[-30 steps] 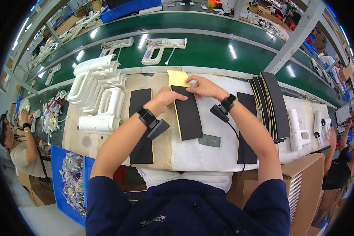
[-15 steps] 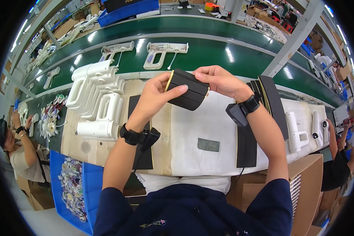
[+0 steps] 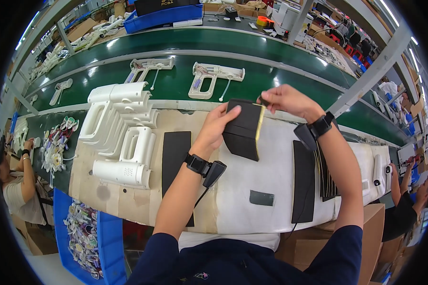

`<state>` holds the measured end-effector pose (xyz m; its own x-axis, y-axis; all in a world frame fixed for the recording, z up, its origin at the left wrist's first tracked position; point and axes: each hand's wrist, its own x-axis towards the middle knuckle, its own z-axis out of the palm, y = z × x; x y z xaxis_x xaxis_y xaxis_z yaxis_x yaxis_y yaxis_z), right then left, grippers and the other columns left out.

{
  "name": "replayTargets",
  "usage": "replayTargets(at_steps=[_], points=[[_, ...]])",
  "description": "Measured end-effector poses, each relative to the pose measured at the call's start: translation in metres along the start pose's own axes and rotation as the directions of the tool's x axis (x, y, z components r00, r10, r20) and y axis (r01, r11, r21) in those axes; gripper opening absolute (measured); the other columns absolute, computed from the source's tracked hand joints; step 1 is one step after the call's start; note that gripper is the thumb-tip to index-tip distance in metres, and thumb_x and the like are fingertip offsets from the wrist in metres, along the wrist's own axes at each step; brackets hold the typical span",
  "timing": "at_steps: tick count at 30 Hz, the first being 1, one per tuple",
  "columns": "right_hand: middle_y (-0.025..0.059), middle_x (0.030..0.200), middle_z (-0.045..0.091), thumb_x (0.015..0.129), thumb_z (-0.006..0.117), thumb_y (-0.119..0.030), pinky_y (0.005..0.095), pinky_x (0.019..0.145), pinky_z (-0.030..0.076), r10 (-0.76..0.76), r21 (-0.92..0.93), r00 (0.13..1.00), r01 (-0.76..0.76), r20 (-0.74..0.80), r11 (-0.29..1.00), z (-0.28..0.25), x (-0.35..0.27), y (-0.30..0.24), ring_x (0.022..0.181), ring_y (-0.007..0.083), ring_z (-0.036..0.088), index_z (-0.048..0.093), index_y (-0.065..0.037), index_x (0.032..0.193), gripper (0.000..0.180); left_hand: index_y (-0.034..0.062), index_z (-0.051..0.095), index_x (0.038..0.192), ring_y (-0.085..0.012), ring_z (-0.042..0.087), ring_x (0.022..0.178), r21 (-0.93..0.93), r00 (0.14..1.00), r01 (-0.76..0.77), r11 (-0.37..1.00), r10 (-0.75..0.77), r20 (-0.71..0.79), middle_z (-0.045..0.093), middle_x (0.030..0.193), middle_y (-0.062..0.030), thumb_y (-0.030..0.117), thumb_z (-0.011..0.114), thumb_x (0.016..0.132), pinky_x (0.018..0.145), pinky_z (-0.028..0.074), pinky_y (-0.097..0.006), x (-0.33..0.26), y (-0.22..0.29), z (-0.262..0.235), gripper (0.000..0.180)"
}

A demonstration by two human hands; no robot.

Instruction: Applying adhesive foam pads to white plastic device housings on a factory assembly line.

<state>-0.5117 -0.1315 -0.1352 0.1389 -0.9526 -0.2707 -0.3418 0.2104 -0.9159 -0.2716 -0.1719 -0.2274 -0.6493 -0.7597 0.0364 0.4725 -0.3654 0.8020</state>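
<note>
Held up above the pale work surface point(image 3: 280, 190), near the middle of the bench: a black rectangular foam pad point(image 3: 241, 128) with a yellow backing edge along its right side. Bent over on itself, long axis running from near to far, far end tipped slightly right, yellow edge facing right. Gripped by the left hand point(image 3: 218, 124) along the left side, fingers curled over the far-left corner, thumb hidden behind the pad. Pinched at the far-right corner by the right hand point(image 3: 284, 99), thumb and forefinger closed on a small dark tab there; whether foam or backing film, could not tell. Black bands with small dark units worn on both wrists.

Lying flat below: a long black foam strip point(image 3: 175, 156) left of the left forearm, another black strip point(image 3: 303, 180) under the right forearm, both pointing near to far. A small dark grey patch point(image 3: 261, 198) between them, toward the near edge. Stacked at far left: white plastic gun-shaped housings point(image 3: 123, 128). On the green conveyor belt point(image 3: 271, 76) beyond: two more white housings. Stood on edge at right: a stack of thin black sheets point(image 3: 327, 178).
</note>
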Motion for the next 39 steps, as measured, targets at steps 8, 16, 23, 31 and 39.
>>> replayTargets(at_steps=[8, 16, 23, 31, 39], points=[[0.0114, 0.092, 0.065, 0.091, 0.066, -0.020, 0.0332, 0.076, 0.052, -0.383, -0.632, 0.841, 0.064, -0.383, 0.772, -0.073, 0.161, 0.026, 0.082, 0.0211, 0.064, 0.068, 0.002, 0.107, 0.027, 0.0026, 0.059, 0.121, -0.0129, 0.063, 0.101, -0.402, 0.983, 0.088, 0.911, -0.145, -0.114, 0.066, 0.113, -0.0044, 0.026, 0.062, 0.097, 0.089, 0.051, -0.028, 0.022, -0.030, -0.053, 0.034], [0.0174, 0.105, 0.061, 0.085, 0.066, -0.010, 0.0400, 0.093, 0.046, -0.643, -0.783, 0.763, 0.359, -0.068, 0.508, -0.003, 0.260, 0.050, 0.107, 0.0358, 0.055, 0.069, -0.003, 0.105, 0.022, 0.0000, 0.055, 0.125, -0.0119, 0.064, 0.100, -0.301, 0.979, 0.061, 0.952, -0.115, -0.167, 0.065, 0.114, -0.0072, 0.021, 0.063, 0.097, 0.085, 0.053, -0.026, 0.026, -0.018, -0.062, 0.036], [0.0152, 0.103, 0.062, 0.085, 0.067, -0.014, 0.0438, 0.094, 0.044, -0.664, -0.861, 0.740, 0.267, -0.104, 0.432, -0.012, 0.267, 0.057, 0.104, 0.0358, 0.054, 0.070, -0.005, 0.105, 0.022, 0.0011, 0.054, 0.125, -0.0107, 0.063, 0.096, -0.354, 0.963, 0.060, 0.933, -0.147, -0.224, 0.065, 0.112, -0.0068, 0.020, 0.063, 0.096, 0.084, 0.053, -0.026, 0.028, -0.012, -0.058, 0.036], [0.0144, 0.106, 0.063, 0.084, 0.071, -0.019, 0.0405, 0.090, 0.046, -0.717, -0.819, 0.675, 0.306, -0.174, 0.486, -0.015, 0.229, 0.033, 0.103, 0.0337, 0.055, 0.070, -0.004, 0.107, 0.028, -0.0005, 0.053, 0.117, -0.0124, 0.061, 0.091, 0.229, 0.922, -0.053, 0.972, 0.136, -0.363, 0.064, 0.104, -0.0078, 0.023, 0.065, 0.095, 0.080, 0.051, -0.027, 0.027, -0.013, -0.038, 0.034], [0.0134, 0.098, 0.064, 0.093, 0.063, -0.016, 0.0366, 0.081, 0.050, -0.508, -0.701, 0.805, 0.553, 0.308, 0.450, 0.035, 0.117, 0.016, 0.087, 0.0279, 0.063, 0.068, 0.000, 0.111, 0.025, -0.0019, 0.052, 0.116, -0.0146, 0.061, 0.090, 0.431, 0.913, -0.146, 0.890, 0.289, -0.287, 0.064, 0.101, -0.0108, 0.020, 0.064, 0.095, 0.077, 0.052, -0.029, 0.027, -0.024, -0.041, 0.032]])
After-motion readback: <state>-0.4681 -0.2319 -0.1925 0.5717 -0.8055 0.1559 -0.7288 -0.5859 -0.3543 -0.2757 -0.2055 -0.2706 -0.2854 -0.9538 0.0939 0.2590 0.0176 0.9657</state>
